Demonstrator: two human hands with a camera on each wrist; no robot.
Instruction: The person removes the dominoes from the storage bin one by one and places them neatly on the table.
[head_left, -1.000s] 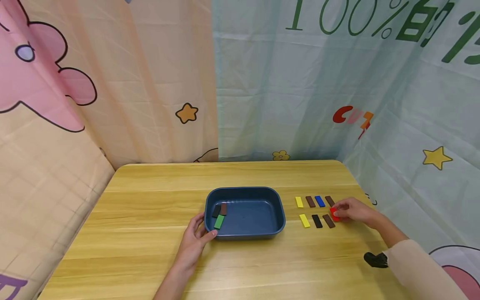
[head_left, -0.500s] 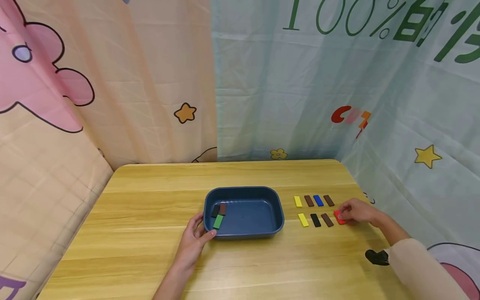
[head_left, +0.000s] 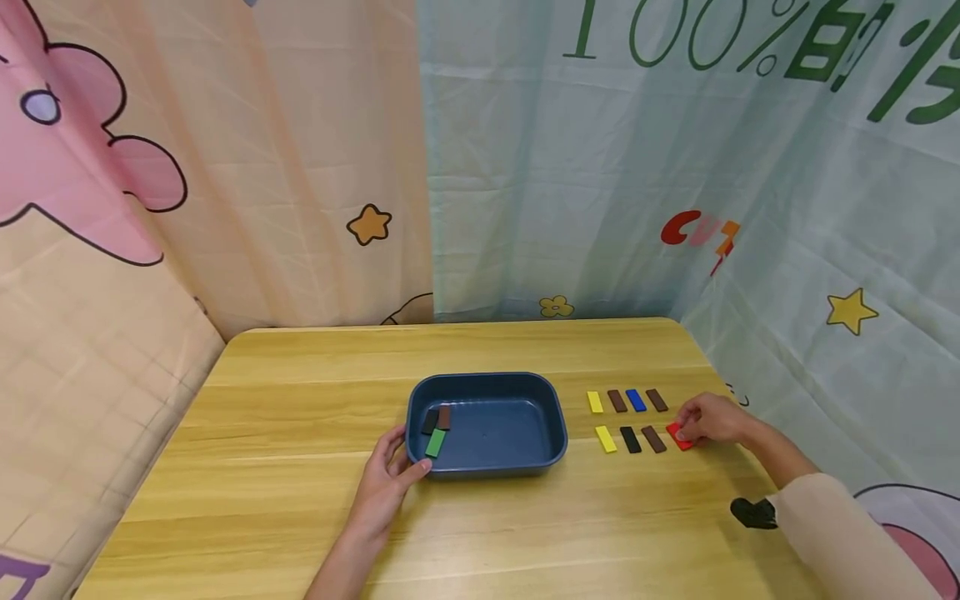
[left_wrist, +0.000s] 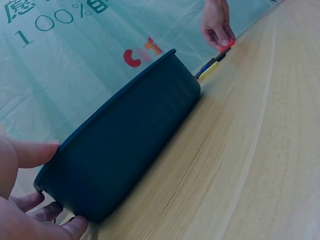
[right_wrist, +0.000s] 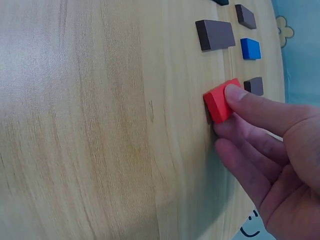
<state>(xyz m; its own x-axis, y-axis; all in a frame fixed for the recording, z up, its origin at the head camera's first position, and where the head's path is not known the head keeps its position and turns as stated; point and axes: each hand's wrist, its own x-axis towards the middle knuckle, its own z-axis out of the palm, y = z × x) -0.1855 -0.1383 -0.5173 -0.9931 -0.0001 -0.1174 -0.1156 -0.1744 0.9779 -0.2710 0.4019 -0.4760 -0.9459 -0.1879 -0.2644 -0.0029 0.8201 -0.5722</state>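
At the right end of the front row of blocks, my right hand pinches a red rectangular block between thumb and fingers. The block sits slightly tilted, low over the tabletop. A brown block lies just left of it, then a black one and a yellow one. My left hand grips the near left corner of a dark blue tray, thumb at the rim and fingers against its end. Inside the tray's left end are a black block, a brown one and a green one.
Behind the front row lies another row: yellow, brown, blue and a second brown block. All stand on a wooden table, with printed curtains around its back and sides.
My right hand has shifted the red block a little to the right, from against the brown block to a spot apart from it. The left hand and tray have stayed put.
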